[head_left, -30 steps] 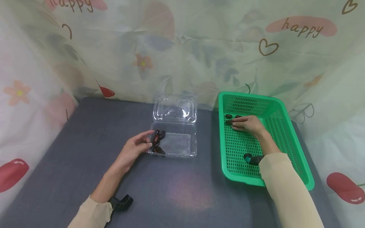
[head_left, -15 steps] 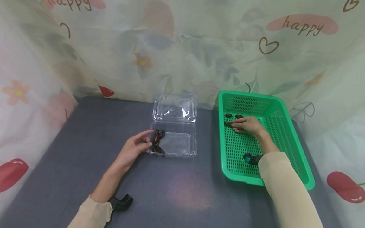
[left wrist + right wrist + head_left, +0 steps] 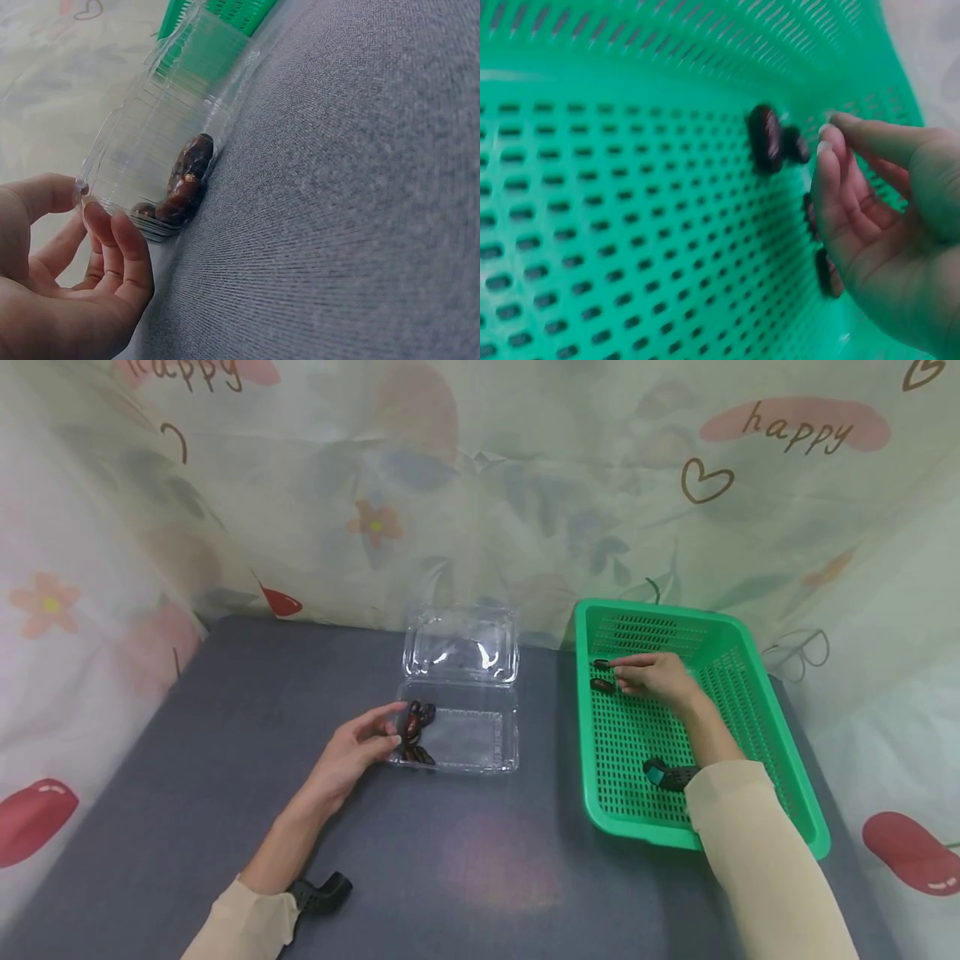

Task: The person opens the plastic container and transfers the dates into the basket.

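Observation:
In the head view my left hand [image 3: 360, 745] is at the left edge of a clear plastic clamshell box [image 3: 468, 739], its lid raised behind. The left wrist view shows thumb and fingers pinching the rim. Several dark, glossy dates [image 3: 415, 727] are bunched at the box's left end. My right hand [image 3: 660, 681] reaches into the green basket [image 3: 587, 752], fingertips close to a date [image 3: 602, 665] near the left wall. Another date [image 3: 602, 686] lies just in front of it. In the right wrist view nothing shows between the bunched fingertips, and two more dates [image 3: 829, 272] lie under the hand.
A dark grey cloth [image 3: 465, 852] covers the table. The basket's raised walls surround the right hand. A printed curtain [image 3: 480, 527] hangs behind the table and along both sides. A black wrist camera [image 3: 322, 893] juts from the left wrist.
My right hand has let go of the nearer date and shifted slightly back and right, its fingertips now by the farther one. My left hand and the box stay put.

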Motion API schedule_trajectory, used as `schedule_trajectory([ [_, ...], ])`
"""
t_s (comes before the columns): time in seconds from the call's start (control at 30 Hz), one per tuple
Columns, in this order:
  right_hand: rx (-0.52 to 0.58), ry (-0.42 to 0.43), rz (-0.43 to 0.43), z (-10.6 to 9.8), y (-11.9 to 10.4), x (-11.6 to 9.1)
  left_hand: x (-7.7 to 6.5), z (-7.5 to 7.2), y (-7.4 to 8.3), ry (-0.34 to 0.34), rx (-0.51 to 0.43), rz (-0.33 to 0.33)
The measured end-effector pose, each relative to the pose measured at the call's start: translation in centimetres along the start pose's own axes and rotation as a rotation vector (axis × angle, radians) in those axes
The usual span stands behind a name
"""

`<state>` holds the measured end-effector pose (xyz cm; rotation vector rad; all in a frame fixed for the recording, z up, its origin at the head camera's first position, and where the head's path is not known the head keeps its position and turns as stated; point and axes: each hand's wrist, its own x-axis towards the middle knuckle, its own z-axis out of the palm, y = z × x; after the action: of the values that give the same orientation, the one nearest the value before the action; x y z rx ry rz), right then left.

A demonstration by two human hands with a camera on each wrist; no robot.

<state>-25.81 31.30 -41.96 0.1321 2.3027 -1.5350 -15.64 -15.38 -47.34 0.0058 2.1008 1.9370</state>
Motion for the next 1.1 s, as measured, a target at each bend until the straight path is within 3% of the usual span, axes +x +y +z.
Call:
schedule_trajectory([
  [0.3, 0.01, 0.057, -0.074, 1.0, -3.1, -1.1, 0.0, -0.1, 0.2, -0.004, 0.014, 0.02],
  [0.63, 0.131, 0.049, -0.163, 3.1, -5.8, -2.8, -0.1, 0.0, 0.1, -0.011, 0.008, 0.001],
  [1.1, 0.096, -0.016, -0.26, 6.0, -9.8, -5.7, 0.0, 0.1, 0.0, -0.004, 0.001, -0.004],
])
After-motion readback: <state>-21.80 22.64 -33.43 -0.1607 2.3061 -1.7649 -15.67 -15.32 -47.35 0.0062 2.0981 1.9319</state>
